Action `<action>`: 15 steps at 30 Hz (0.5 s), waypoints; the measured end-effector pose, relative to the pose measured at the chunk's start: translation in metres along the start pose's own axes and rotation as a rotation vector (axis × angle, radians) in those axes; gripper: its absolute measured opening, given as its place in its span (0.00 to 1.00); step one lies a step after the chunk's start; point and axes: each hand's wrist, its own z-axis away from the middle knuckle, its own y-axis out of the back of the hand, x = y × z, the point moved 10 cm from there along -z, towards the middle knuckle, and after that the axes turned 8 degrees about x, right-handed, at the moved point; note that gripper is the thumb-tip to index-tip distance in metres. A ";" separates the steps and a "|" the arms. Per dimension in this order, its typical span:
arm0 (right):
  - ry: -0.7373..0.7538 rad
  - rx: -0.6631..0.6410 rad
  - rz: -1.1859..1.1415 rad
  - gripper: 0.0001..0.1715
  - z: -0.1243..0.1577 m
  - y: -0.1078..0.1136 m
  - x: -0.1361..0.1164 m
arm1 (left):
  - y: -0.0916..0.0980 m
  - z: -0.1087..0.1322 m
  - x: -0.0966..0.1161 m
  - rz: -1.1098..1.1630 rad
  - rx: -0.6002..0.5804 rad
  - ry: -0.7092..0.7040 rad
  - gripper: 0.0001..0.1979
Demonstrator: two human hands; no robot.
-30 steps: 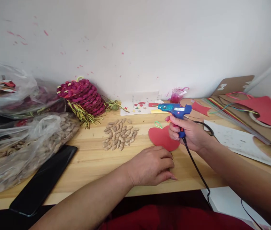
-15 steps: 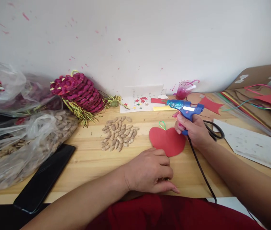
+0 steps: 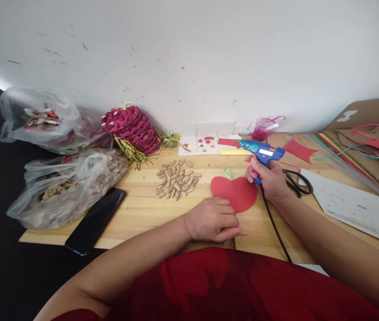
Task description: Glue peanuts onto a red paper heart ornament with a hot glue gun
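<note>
Smooth red heart-shaped cutout (image 3: 233,192), green cord loop (image 3: 230,172) at twelve o'clock, lies on pale wooden tabletop (image 3: 149,219); right hand (image 3: 271,180) clasps blue plastic glue gun (image 3: 258,149) at one; left hand (image 3: 213,221) curls at seven, grip indeterminable.

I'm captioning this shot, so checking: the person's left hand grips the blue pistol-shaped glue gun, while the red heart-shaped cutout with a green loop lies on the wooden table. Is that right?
Not quite: the head view shows the right hand, not the left hand, gripping the blue pistol-shaped glue gun. The rest stands.
</note>
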 end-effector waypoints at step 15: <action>-0.029 0.049 0.009 0.27 0.004 0.006 0.003 | 0.141 0.088 -0.086 -0.332 0.551 0.806 0.22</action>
